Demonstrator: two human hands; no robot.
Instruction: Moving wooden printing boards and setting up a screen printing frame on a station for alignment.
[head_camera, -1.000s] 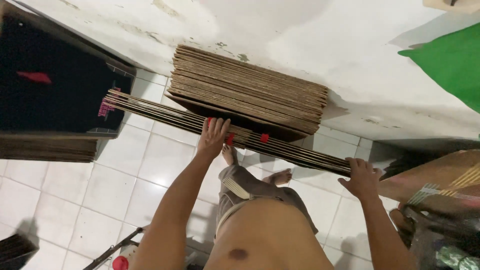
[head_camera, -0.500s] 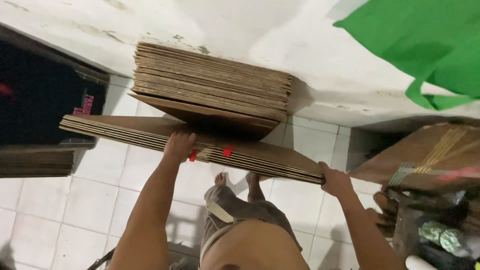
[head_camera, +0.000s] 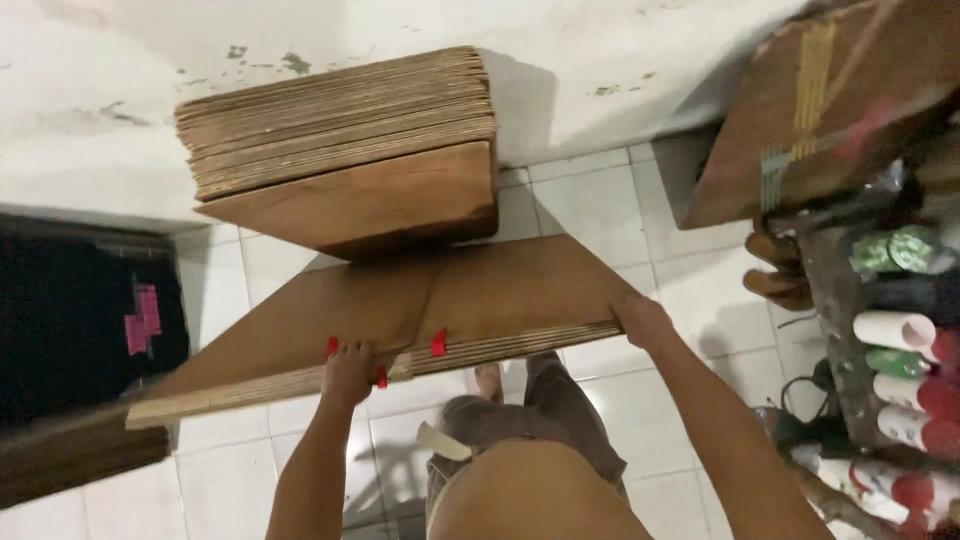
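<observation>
I hold a flat bundle of folded brown cardboard sheets (head_camera: 470, 300) level in front of me, its broad face showing. My left hand (head_camera: 350, 370), with red nails, grips the bundle's near edge left of middle. My right hand (head_camera: 640, 318) grips the same edge at its right end. Behind the bundle, a taller stack of flattened cardboard (head_camera: 340, 130) leans against the white wall (head_camera: 600, 50).
White floor tiles (head_camera: 600, 215) lie below. A dark box (head_camera: 70, 330) with a pink mark stands at the left. At the right are a slanted cardboard piece (head_camera: 800, 110) and a shelf of rolls and spools (head_camera: 900, 360). My feet show under the bundle.
The bundle has tilted so that its broad face shows and has come nearer to me. The view has swung right, and the green bag is out of sight.
</observation>
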